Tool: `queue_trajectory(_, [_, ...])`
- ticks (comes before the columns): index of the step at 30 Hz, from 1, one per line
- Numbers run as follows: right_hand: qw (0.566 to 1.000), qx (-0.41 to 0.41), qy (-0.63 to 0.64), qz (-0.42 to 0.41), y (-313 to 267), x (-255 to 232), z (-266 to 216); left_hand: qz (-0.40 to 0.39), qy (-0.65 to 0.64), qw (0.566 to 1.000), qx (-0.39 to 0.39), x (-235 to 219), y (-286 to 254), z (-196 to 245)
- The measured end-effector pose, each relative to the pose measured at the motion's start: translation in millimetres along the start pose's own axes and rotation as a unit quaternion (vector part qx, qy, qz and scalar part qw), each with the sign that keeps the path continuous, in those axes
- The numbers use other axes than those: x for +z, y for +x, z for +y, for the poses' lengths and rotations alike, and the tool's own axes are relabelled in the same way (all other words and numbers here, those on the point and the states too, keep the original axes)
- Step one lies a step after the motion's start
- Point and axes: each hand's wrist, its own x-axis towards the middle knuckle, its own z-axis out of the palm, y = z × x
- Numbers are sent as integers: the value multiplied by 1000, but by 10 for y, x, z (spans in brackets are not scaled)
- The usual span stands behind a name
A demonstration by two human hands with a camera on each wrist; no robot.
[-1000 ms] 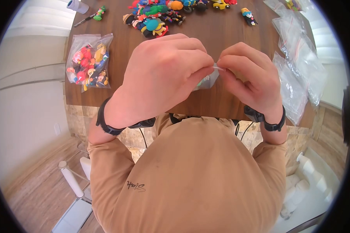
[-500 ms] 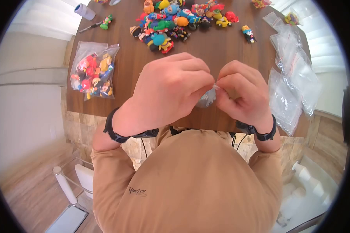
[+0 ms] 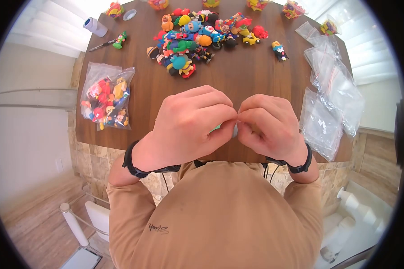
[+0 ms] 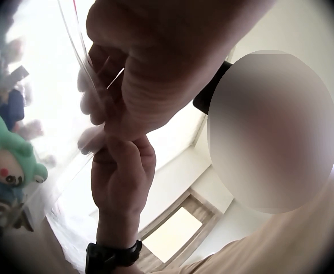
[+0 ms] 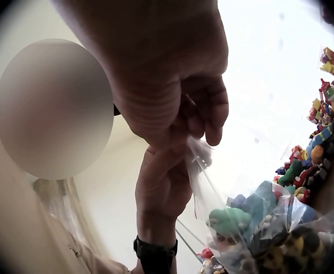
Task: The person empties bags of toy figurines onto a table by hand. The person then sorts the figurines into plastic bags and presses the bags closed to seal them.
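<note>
In the head view my left hand [image 3: 193,122] and right hand [image 3: 270,129] meet fingertip to fingertip near the table's front edge. Both pinch the top edge of a clear zip bag [image 5: 204,185], which hangs beneath them and is mostly hidden from above. Through its plastic, the right wrist view shows a green-capped figurine [image 5: 230,221] among several other small toys. The left wrist view shows that figurine's green hood and pale face at the left side, beside my left hand [image 4: 161,68].
A filled zip bag of toys [image 3: 105,101] lies left on the wooden table [image 3: 139,112]. Heaped figurines [image 3: 184,45] spread across the back, with a lone figurine [image 3: 279,50] to their right. Flat clear bags [image 3: 327,98] overlap along the right edge. A pen [image 3: 102,45] and white cup [image 3: 95,27] stand back left.
The head view has shifted, so the table's far side now shows more. My right hand has drawn closer to the left, narrowing the gap between the fingertips. Both still hold the bag's top.
</note>
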Motion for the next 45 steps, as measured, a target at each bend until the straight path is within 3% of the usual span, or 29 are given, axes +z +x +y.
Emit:
queue_trajectory(25, [999, 21, 38, -23, -67, -59, -56, 5, 53, 998, -40, -187, -241, -142])
queue_trajectory(34, [997, 70, 20, -40, -88, -141, -20, 13, 79, 995, -61, -341, -371, -315])
queue_trajectory(40, [990, 112, 74, -35, -138, -141, 15, 1, 73, 995, -66, -416, -466, -416])
queue_trajectory(43, [978, 142, 149, -34, -200, -130, 119, -18, -34, 994, -99, -356, -553, -544])
queue_trajectory(44, [968, 150, 198, -26, -227, -95, 169, 8, -187, 968, -170, -266, -587, -585])
queue_trajectory(45, [969, 147, 196, -26, -252, -53, 209, 33, -335, 912, -233, -158, -634, -645])
